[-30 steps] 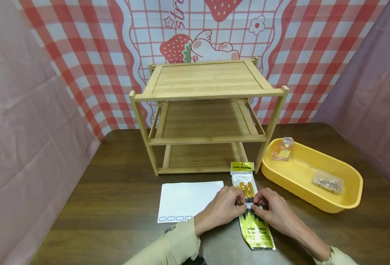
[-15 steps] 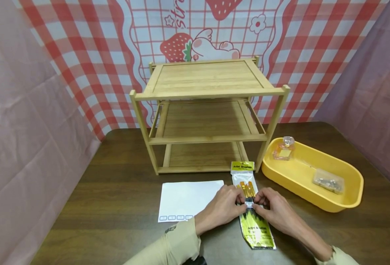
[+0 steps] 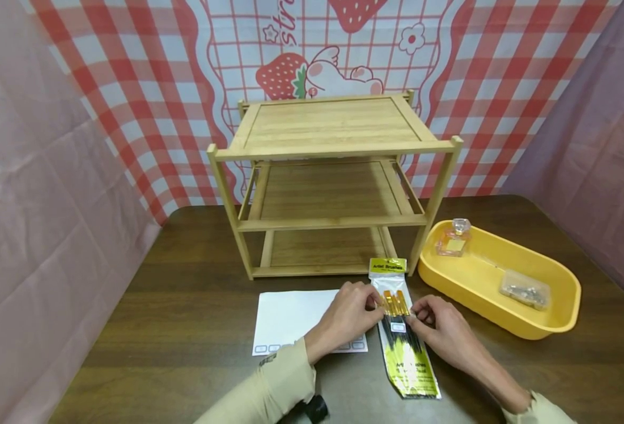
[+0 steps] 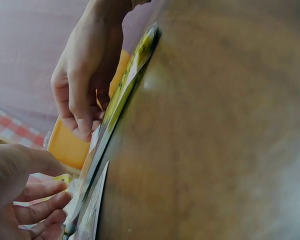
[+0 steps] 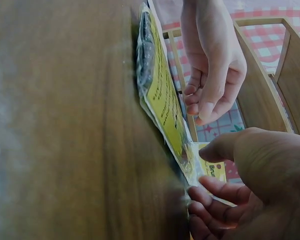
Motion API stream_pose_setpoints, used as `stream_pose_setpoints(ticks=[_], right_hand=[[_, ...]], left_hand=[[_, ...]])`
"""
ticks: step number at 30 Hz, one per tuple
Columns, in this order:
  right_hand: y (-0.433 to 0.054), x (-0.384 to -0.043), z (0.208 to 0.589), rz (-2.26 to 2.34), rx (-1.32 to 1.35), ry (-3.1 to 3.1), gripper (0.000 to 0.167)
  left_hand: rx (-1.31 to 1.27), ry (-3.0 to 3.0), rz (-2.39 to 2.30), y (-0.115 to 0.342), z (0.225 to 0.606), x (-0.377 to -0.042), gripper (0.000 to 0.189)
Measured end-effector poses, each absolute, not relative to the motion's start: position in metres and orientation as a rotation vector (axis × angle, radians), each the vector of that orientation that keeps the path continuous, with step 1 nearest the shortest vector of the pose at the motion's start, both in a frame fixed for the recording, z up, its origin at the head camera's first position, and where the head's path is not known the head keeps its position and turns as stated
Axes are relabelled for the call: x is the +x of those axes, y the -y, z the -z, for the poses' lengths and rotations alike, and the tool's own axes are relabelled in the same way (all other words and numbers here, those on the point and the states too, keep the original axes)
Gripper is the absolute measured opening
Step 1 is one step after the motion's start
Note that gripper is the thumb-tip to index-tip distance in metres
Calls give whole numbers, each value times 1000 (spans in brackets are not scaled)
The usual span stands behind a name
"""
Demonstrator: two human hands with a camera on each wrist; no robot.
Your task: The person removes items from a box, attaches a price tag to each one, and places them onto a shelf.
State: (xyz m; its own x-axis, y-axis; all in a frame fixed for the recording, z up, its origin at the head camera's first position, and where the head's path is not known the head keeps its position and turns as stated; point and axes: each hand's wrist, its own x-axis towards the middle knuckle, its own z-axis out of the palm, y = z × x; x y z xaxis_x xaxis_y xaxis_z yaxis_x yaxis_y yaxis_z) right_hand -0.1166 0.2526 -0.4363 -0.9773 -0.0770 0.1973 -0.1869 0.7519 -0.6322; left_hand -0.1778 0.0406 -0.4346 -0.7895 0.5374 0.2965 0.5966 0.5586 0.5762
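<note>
A clear packet of artist brushes (image 3: pixel 411 372) with yellow printed ends lies flat on the table, in front of the shelf. Across the brushes' dark handles sits a small white label (image 3: pixel 398 327). My left hand (image 3: pixel 344 315) is at the packet's left edge, over the white sheet (image 3: pixel 291 318) of labels, its thumb and fingers apart. At the opposite edge is my right hand (image 3: pixel 444 330), fingertips close beside the brushes. In the right wrist view its thumb and fingers are spread, with the packet (image 5: pixel 165 105) next to them. Neither hand grips anything.
A three-tier wooden shelf (image 3: pixel 333 147) stands behind the packet. To the right is a yellow tub (image 3: pixel 494 306) holding a perfume bottle (image 3: pixel 453 240) and a clear small box (image 3: pixel 525 290). Curtains enclose the table's back and sides.
Both hands have drawn apart from the label, uncovering it on the packet. My left hand has moved slightly left and up, showing more printed labels on the sheet's bottom edge.
</note>
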Motion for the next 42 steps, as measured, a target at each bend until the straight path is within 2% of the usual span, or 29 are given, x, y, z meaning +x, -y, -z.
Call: stream_pose_setpoints(ticks=[15, 28, 33, 42], right_hand=[[-257, -122, 435, -915, 114, 2867, 20], [-257, -124, 439, -923, 158, 2863, 11], [-256, -124, 440, -911, 177, 2852, 9], [-255, -124, 441, -879, 192, 2842, 11]], left_hand=[[-918, 2671, 939, -41, 436, -191, 9], [-878, 2728, 891, -46, 437, -192, 15], [-870, 2742, 891, -47, 436, -191, 21], [-875, 2763, 910, -51, 433, -191, 47]])
